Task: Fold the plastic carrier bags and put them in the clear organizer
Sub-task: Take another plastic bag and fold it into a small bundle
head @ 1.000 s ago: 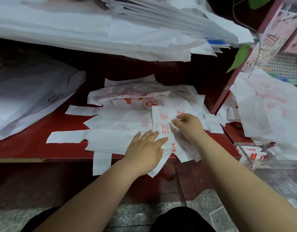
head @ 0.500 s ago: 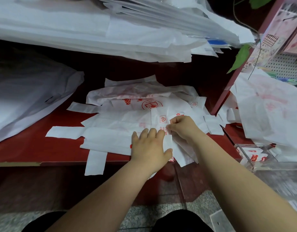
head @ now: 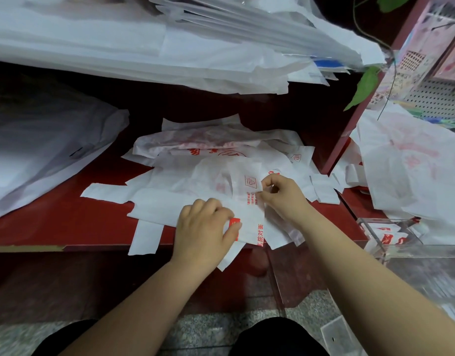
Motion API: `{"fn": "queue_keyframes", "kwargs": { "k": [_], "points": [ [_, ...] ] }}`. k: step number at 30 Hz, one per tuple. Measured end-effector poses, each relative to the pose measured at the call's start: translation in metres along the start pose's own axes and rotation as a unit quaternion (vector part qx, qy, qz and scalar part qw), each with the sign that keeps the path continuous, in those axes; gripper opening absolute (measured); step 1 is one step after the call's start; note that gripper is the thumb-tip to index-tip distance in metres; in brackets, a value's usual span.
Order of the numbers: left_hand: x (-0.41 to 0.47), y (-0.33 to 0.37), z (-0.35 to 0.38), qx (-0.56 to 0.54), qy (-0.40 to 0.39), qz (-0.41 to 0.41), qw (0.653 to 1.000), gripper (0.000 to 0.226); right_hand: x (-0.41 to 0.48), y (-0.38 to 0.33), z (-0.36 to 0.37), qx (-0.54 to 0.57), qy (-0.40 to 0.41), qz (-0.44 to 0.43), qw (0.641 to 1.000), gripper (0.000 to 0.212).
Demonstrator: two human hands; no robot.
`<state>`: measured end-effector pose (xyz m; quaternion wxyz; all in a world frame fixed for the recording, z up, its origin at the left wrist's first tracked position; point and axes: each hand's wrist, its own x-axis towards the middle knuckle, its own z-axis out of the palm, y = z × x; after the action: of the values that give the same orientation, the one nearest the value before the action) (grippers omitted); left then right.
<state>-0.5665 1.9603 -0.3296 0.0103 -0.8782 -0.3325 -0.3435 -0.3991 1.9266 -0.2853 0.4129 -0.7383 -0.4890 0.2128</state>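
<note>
Since half a second ago the left hand [head: 206,227] has changed. Its fingers lay flat on the bag [head: 249,209] then. Now they are curled, and the thumb is pressed against the red print at the bag's lower edge, so the plastic is nipped between thumb and fingers. The right hand [head: 283,196] has kept its place, with thumb and forefinger pinching a fold of the same bag just beside the printed triangle. That makes two hands on one bag.

The bag is a narrow white strip with red lettering, lying at the centre of the frame. Its near end hangs over the front edge of the red shelf [head: 67,222]. Under it is a loose pile [head: 195,150] of similar flattened bags with their handles sticking out to the left. I cannot count them, as they overlap too much.

One clear organizer [head: 375,222] stands at lower right, near the right wrist. It holds folded bags [head: 387,236], though how many is unclear. More crumpled bags [head: 413,170] are heaped above it at the right. A thick white stack [head: 118,47] fills the top of the frame, a greyish heap [head: 41,150] lies at the left, and one green leaf [head: 362,86] hangs at upper right.
</note>
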Motion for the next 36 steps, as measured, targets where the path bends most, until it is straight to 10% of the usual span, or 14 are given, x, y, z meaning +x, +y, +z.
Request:
{"fn": "queue_keyframes", "kwargs": {
  "k": [14,18,28,36],
  "points": [
    [-0.018,-0.008,-0.002,-0.088,0.037,-0.092,0.991,0.046,-0.020,0.019,0.005,-0.107,-0.044,-0.063,0.991,0.044],
    [-0.020,-0.014,-0.001,-0.083,0.023,-0.059,0.995,0.079,-0.021,0.015,0.004,-0.142,-0.052,-0.091,0.984,0.046],
    [-0.017,-0.004,-0.018,-0.031,0.171,0.122,0.977,0.049,-0.024,0.016,0.006,-0.190,-0.051,-0.139,0.970,0.028],
    [0.032,0.002,-0.037,0.128,-0.182,0.125,0.967,0.057,-0.026,0.016,0.006,-0.160,-0.038,-0.134,0.977,0.021]
  ]
}}
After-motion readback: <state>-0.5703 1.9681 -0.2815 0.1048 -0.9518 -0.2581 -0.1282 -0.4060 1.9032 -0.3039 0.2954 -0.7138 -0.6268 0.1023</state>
